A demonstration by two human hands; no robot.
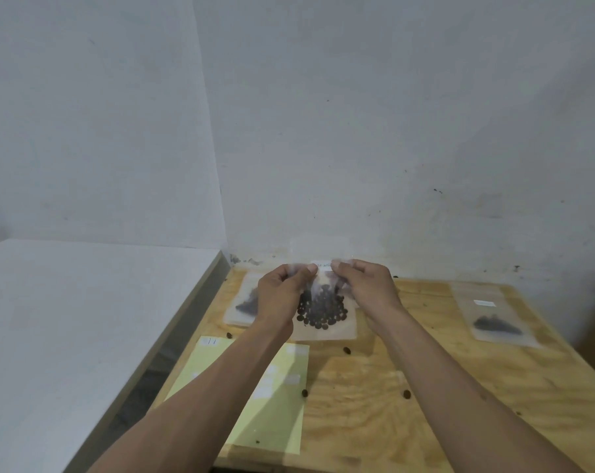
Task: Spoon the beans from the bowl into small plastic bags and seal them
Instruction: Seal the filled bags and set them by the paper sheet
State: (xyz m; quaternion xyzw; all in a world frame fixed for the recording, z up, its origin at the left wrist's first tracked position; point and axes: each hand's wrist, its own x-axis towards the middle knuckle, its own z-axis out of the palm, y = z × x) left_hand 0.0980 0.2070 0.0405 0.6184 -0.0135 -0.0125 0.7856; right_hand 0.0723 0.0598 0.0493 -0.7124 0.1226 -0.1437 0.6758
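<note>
A small clear plastic bag (pixel 324 322) holding dark beans stands upright in the middle of the wooden table (pixel 460 387), near the wall. My left hand (pixel 282 291) pinches the bag's top edge on the left and my right hand (pixel 367 285) pinches it on the right, thumbs close together beside a white label. A second bag of beans (pixel 243 305) lies flat behind my left hand, partly hidden. A third bag of beans (pixel 494 319) lies at the right of the table. No bowl or spoon is in view.
A pale yellow sheet with white labels (pixel 279 404) lies on the table under my left forearm. Several loose beans (pixel 406 393) are scattered on the wood. A white surface (pixel 67 319) adjoins the table on the left; walls close behind.
</note>
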